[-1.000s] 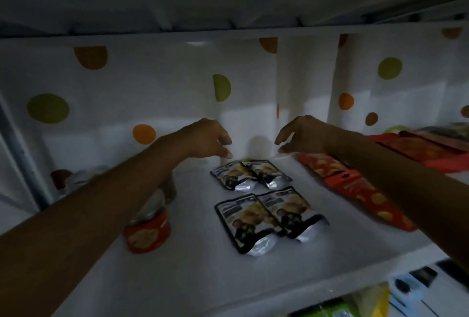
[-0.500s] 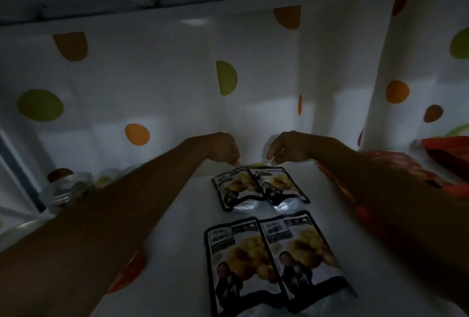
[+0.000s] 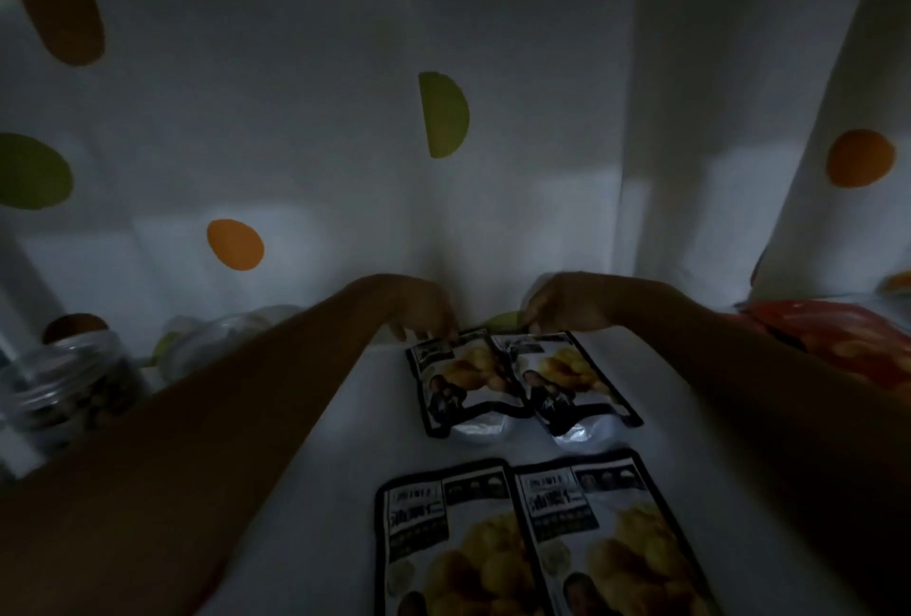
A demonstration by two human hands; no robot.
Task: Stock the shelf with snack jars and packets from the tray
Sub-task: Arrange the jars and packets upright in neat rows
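I see left hand point(image 3: 419, 314) pinching top edge of rear-left black-and-white snack packet point(image 3: 456, 381), right hand point(image 3: 567, 305) pinching its twin point(image 3: 567, 379). Both lie flat at back of white shelf point(image 3: 345, 443), probably being squared into row. Dim light; grip detail uncertain.

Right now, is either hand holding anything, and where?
Left hand touches the back-left packet at its far top edge; right hand likewise on the back-right packet. Whether they grip cannot be told.
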